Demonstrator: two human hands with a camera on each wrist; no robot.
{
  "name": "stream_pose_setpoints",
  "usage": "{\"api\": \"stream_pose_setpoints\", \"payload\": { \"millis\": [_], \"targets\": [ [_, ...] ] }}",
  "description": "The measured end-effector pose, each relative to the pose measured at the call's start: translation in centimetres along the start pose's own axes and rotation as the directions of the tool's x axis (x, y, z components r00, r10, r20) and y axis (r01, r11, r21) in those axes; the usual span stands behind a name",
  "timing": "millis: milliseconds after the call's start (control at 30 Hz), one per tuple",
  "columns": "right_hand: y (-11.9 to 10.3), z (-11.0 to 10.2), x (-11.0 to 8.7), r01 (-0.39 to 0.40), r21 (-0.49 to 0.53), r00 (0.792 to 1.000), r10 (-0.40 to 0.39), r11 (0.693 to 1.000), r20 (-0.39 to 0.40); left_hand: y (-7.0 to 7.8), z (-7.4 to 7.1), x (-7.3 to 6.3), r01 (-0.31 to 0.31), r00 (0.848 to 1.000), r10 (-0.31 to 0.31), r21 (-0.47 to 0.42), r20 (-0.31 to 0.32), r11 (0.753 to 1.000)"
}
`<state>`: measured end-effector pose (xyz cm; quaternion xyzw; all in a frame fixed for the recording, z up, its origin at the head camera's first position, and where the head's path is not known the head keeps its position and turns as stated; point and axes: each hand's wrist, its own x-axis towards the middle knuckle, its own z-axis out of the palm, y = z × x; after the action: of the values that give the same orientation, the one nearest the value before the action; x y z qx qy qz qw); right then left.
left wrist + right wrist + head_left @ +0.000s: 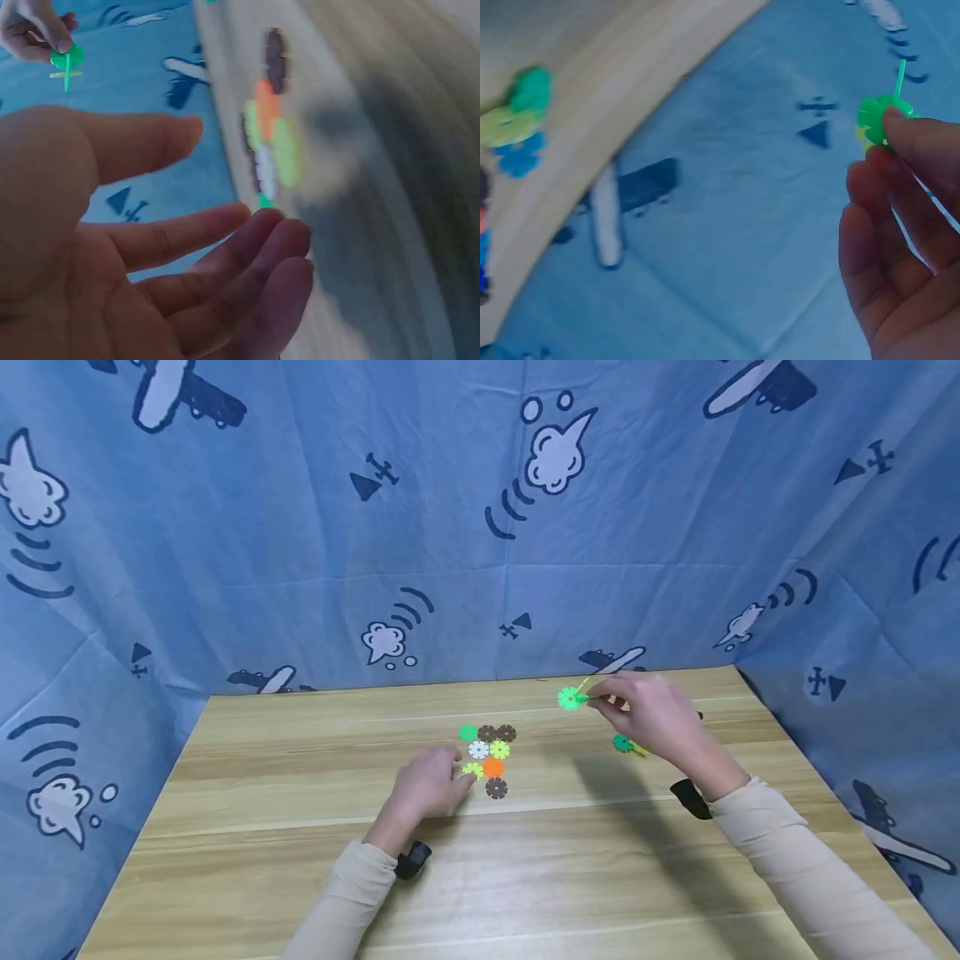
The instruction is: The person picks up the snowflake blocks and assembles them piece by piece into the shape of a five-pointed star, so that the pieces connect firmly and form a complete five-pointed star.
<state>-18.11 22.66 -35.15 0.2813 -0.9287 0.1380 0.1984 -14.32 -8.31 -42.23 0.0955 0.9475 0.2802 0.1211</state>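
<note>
Thumb and fingertips of my right hand (pixel 648 708) pinch a green notched plastic disc (pixel 876 120), joined to another green disc and a yellow one that stand edge-on to it. This small piece is held in the air above the far part of the table. My left hand (pixel 431 783) is beside a flat patch of loose discs, fingers apart and loosely bent around nothing in the left wrist view. The patch has an orange disc (pixel 492 767), a white disc (pixel 478 750), a yellow-green disc (pixel 499 750), a green disc (pixel 468 732) and several brown ones.
Under the right forearm lies a cluster of discs, a green one (pixel 531 91), a yellow one (pixel 510 126) and a blue one (pixel 519 155). More coloured pieces show at the right wrist view's left edge. A blue patterned curtain (pixel 450 527) rises behind the wooden table (pixel 262 793).
</note>
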Motion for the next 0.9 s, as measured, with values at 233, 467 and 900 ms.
{"api": "stream_pose_setpoints", "payload": {
  "millis": [233, 467, 900],
  "targets": [
    [2.4, 0.9, -1.9, -0.201, -0.042, 0.935, 0.204, 0.979, 0.289, -0.2, 1.3, 1.0, 0.024, 1.000, -0.024, 0.093, -0.001, 0.995],
    [3.9, 2.7, -3.5, -0.240, -0.061, 0.862, 0.241, 0.969, 0.445, -0.1, 2.0, 2.2, 0.043, 0.998, -0.038, 0.118, -0.045, 0.992],
    [5.5, 3.5, -4.9, -0.334, -0.165, 0.812, 0.372, 0.928, 0.450, 0.0, 2.6, 2.5, 0.023, 1.000, -0.022, 0.107, -0.015, 0.994]
  ]
}}
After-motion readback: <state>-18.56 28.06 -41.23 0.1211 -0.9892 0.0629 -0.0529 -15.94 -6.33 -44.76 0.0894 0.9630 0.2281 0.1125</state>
